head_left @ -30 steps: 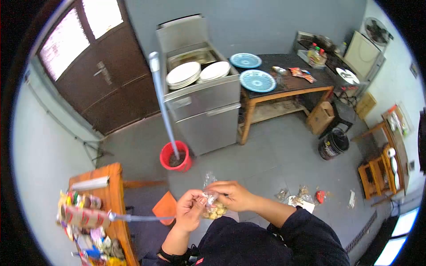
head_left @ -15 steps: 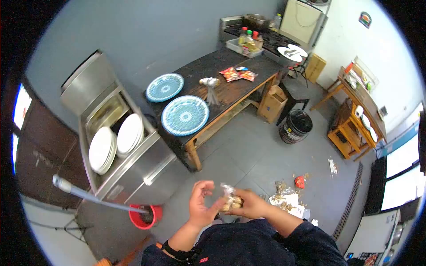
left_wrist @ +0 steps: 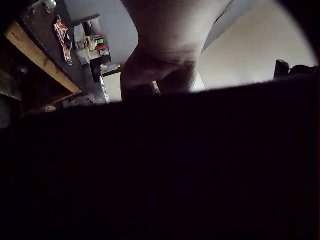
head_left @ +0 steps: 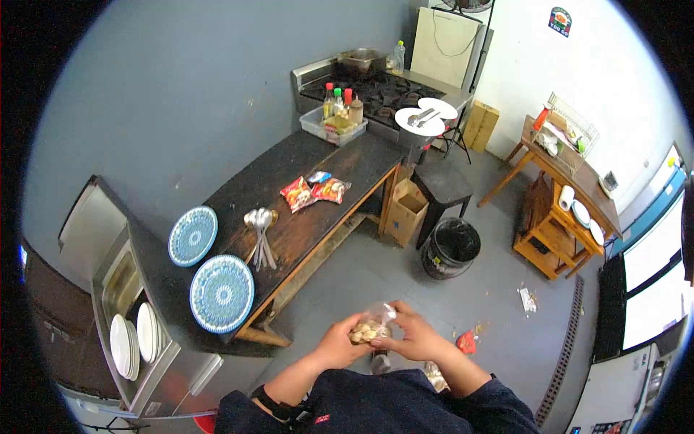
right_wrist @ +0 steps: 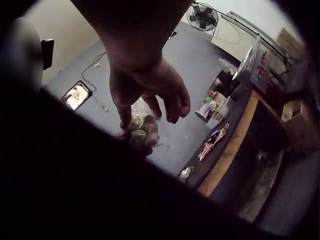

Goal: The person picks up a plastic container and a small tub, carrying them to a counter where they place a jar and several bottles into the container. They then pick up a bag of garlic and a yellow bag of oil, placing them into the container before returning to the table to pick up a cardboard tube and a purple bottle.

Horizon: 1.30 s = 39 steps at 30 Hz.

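Note:
A clear plastic bag [head_left: 370, 330] with pale, lumpy pieces inside is held between both hands in front of the chest. My left hand [head_left: 340, 343] grips its left side, fingers curled against the plastic. At the right side, my right hand [head_left: 413, 334] pinches the bag with thumb and fingers near its top. In the right wrist view the bag [right_wrist: 143, 131] shows below the right hand [right_wrist: 147, 90], whose fingers reach around it. The left wrist view is mostly covered by dark cloth; only part of the left hand [left_wrist: 159, 75] shows there.
Left stands a dark table [head_left: 289, 235] with blue patterned plates [head_left: 223, 294], spoons [head_left: 262, 235] and red packets [head_left: 296, 194]. Beyond are a stove [head_left: 376, 94], black bucket [head_left: 451, 248] and cardboard box [head_left: 406, 210]. A red scrap [head_left: 467, 342] lies on the floor.
The head view has turned to the right, so the table and stove are more central. The left hand, which was more spread beside the bag, now grips it; the bag's clear top is spread wider.

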Available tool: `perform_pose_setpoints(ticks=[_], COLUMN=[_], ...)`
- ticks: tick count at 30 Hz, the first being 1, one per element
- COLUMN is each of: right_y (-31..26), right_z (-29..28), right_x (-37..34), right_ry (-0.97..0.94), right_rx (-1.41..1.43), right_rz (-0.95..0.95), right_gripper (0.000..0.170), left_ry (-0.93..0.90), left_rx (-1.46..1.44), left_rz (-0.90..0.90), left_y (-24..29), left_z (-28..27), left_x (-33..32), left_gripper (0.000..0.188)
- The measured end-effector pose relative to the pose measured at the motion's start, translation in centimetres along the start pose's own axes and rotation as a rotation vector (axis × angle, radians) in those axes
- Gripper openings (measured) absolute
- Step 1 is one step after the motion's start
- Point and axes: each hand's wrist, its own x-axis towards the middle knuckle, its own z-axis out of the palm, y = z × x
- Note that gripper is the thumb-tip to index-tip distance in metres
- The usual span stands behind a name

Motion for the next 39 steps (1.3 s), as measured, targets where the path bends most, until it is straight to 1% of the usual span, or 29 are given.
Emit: perform_pose_setpoints(ticks=[2,3,6,7,9,10,12,15,16,19,20,22,23,24,26,28,30,31,32,34,35,37,39], right_y=[0.9,1.1,2.7,3.4,4.8,5.1,5.6,7.8,8.1,9.1,10.0,10.7,11.3,11.5,12.8,14.7,15.8,16.9,18.0,19.5,20.6,23.2,26.0], right_z=[-4.0,-5.7,-8.6,-8.9,-9.4,-9.7,-10.0,-10.9,-11.5,-13.2,-13.3,-14.4,-14.8,-15.2,-15.6,-15.7,-15.9,-16.0,-15.9,-15.0,-14.5,-13.3,-12.0], right_x=[1.6,2.3,4.6,5.2,7.0,8.0,10.0,13.9,15.5,21.3,23.4,28.6,31.5,34.6,40.8,47.5,54.6,58.2,61.7,67.8,70.4,74.7,77.8], right_ry=[0.048,0.051,-0.014,-0.081,-0.211,-0.226,-0.254,-0.215,-0.217,-0.213,-0.167,-0.208,-0.183,-0.177,-0.131,-0.093,-0.019,0.006,0.03,0.114,0.098,0.075,0.016], right_rx=[0.017,0.068,0.111,0.081,0.016,0.016,0.02,0.024,0.016,0.026,0.071,0.058,0.15,0.182,0.151,0.227,0.101,-0.058,-0.217,-0.413,-0.436,-0.477,-0.648], right_rz=[0.062,0.075,0.013,-0.024,-0.111,-0.074,0.004,-0.028,-0.004,0.071,0.091,0.286,0.269,0.263,0.37,0.246,0.261,0.151,0.039,-0.072,-0.108,-0.174,-0.191], right_gripper=[0.056,0.065,0.061,0.059,0.056,0.053,0.047,0.04,0.038,0.032,0.027,0.022,0.017,0.013,0.01,0.01,0.012,0.012,0.013,0.015,0.014,0.013,0.013], left_ry=[0.019,0.028,0.029,0.039,0.109,0.144,0.19,0.223,0.231,0.257,0.272,0.299,0.31,0.351,0.428,0.481,0.503,0.539,0.583,0.672,0.725,0.765,0.799], left_rx=[0.081,0.116,0.302,0.289,0.251,0.234,0.157,0.01,-0.047,-0.298,-0.345,-0.434,-0.461,-0.496,-0.572,-0.605,-0.611,-0.548,-0.549,-0.55,-0.558,-0.579,-0.609], left_rz=[0.011,0.01,-0.057,-0.055,0.015,0.05,0.077,0.112,0.125,0.194,0.206,0.239,0.214,0.219,0.21,0.214,0.211,0.19,0.184,0.166,0.15,0.117,0.067], left_y=[0.8,1.1,1.7,2.3,1.8,1.5,1.3,0.8,0.7,1.9,1.7,1.6,2.4,2.3,1.7,0.7,0.4,0.1,-0.3,-1.0,-1.3,-1.9,-2.1], left_z=[0.3,0.4,0.4,0.2,-0.3,-0.7,-1.6,-3.7,-4.4,-7.8,-9.2,-12.3,-14.1,-16.0,-19.3,-22.1,-25.0,-26.3,-27.6,-29.6,-30.4,-31.6,-32.5], left_x=[3.5,4.9,8.4,9.0,10.7,11.5,13.3,16.2,17.3,20.7,21.9,24.6,25.6,27.0,29.1,30.7,31.5,31.7,32.1,32.5,32.6,32.8,32.6], left_gripper=[0.045,0.041,0.044,0.046,0.046,0.046,0.046,0.048,0.048,0.052,0.053,0.055,0.056,0.055,0.054,0.052,0.052,0.05,0.049,0.048,0.047,0.046,0.045])
